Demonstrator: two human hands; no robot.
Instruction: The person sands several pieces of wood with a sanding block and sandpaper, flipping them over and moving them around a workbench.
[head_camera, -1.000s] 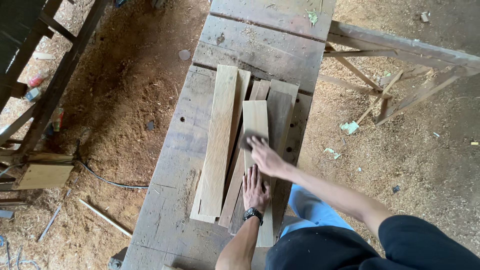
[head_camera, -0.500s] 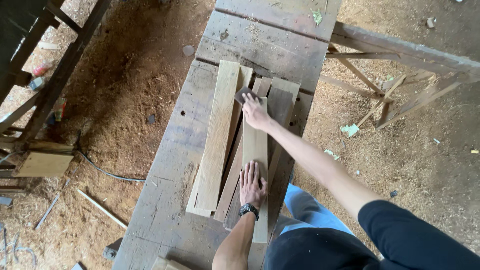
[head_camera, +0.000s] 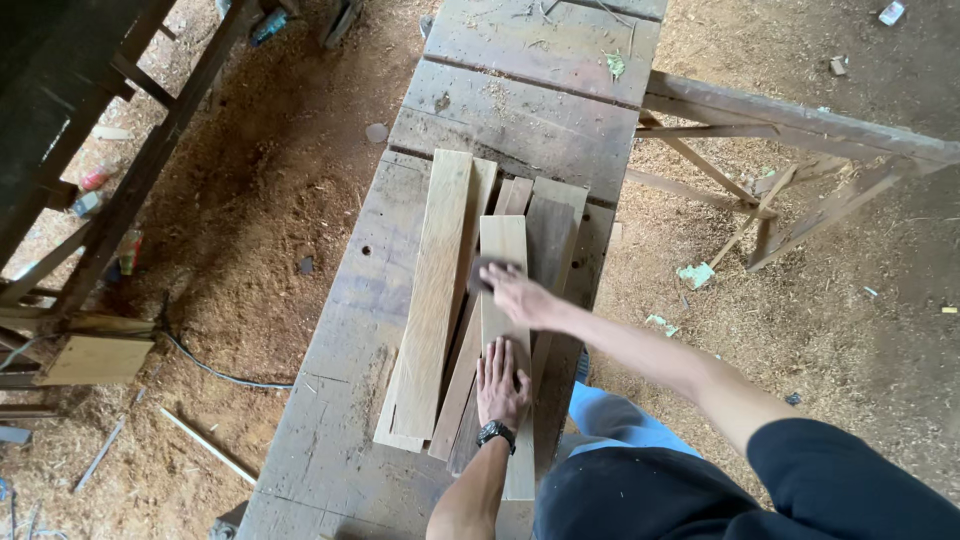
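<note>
Several wooden boards lie stacked lengthwise on a worn workbench (head_camera: 520, 120). On top is a narrow pale board (head_camera: 503, 238); a wider pale board (head_camera: 435, 290) lies to its left. My right hand (head_camera: 520, 295) reaches forward and presses a small dark pad (head_camera: 484, 270) against the narrow board, a little below its far end. My left hand (head_camera: 500, 380), with a dark wristwatch, rests flat with fingers spread on the same board, nearer my body.
A wooden trestle frame (head_camera: 790, 130) stands right of the bench. Dark timber framing (head_camera: 130, 170) and a cable (head_camera: 215, 370) are on the left. Sawdust, scraps and small bottles litter the floor around the bench.
My right hand slid the pad up to the narrow board's far end, then drew it back toward me. My left hand stayed flat on the board.
</note>
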